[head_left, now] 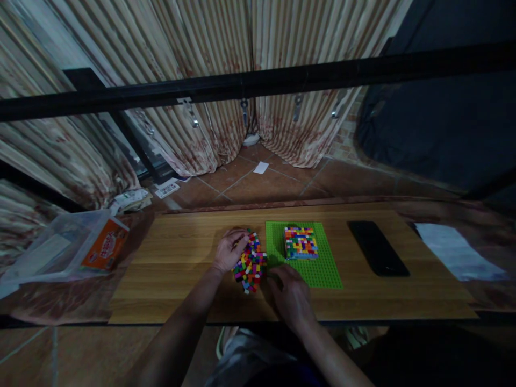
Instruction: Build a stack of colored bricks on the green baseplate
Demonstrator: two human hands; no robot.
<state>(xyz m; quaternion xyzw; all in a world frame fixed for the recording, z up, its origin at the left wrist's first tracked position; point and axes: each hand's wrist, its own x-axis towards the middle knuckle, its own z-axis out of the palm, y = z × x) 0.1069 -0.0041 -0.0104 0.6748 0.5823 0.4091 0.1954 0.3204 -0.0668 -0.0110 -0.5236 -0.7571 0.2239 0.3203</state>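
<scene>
A heap of small multicoloured bricks (250, 263) lies on the wooden table (181, 258), just left of a green baseplate (322, 269). A square block built of coloured bricks (300, 242) stands on that baseplate. My left hand (230, 249) rests at the heap's upper left edge with its fingers curled over the bricks. My right hand (291, 294) lies at the baseplate's near left corner, back of the hand up, fingers bent down toward the heap; what they hold is hidden.
A black phone (378, 248) lies right of the baseplate. A white sheet (457, 251) is at the far right. A clear plastic box (66, 244) with an orange packet sits off the table's left end. Striped curtains hang behind.
</scene>
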